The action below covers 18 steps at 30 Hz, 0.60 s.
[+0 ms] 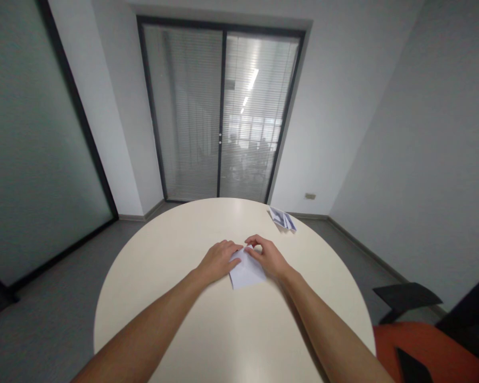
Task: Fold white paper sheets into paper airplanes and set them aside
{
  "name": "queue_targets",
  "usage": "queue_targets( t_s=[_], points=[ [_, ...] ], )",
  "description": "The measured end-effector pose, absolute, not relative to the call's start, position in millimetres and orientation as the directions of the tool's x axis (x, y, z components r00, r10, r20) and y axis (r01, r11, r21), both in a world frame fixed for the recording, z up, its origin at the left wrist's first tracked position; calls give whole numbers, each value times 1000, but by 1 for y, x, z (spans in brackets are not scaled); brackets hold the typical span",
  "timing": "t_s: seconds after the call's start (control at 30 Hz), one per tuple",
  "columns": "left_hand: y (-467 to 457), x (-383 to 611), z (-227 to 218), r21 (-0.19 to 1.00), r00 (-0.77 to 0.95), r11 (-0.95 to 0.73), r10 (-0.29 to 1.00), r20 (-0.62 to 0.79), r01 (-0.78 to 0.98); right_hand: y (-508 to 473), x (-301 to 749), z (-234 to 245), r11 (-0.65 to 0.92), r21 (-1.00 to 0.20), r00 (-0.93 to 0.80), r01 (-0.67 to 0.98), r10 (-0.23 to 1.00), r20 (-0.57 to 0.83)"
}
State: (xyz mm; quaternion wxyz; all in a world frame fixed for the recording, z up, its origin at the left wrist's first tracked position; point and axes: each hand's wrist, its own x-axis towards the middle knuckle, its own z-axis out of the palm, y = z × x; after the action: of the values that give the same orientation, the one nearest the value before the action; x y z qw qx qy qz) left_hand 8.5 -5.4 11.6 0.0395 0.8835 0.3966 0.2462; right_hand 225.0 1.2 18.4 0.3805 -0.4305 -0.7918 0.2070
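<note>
A folded piece of white paper lies on the round table, with its far part between my two hands. My left hand rests on the paper's left side, fingers stretched out and thumb lying over the sheet. At the far edge, my right hand has its thumb and index finger closed in a pinch on the paper. Both hands cover part of the sheet's upper edge, so its exact fold there is hidden.
Near the table's far right edge lies a folded printed paper in white and blue. An orange chair with black armrests stands at the right. Beyond the table are a glass door with blinds and white walls.
</note>
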Motion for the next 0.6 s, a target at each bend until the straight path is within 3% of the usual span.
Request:
queue_targets(
  t_s=[0.3, 0.47, 0.6],
  points=[
    [-5, 7, 13, 367, 367, -547, 810, 457, 752, 10, 233, 5, 503, -667, -235, 549, 859, 455],
    [-1, 4, 11, 420, 255, -470, 844, 472, 776, 16, 241, -5, 334, -769, -190, 545, 942, 275],
    [4, 4, 9, 510, 175, -431, 863, 474, 745, 18, 239, -10, 336, -826, -227, 453, 939, 257]
  ],
)
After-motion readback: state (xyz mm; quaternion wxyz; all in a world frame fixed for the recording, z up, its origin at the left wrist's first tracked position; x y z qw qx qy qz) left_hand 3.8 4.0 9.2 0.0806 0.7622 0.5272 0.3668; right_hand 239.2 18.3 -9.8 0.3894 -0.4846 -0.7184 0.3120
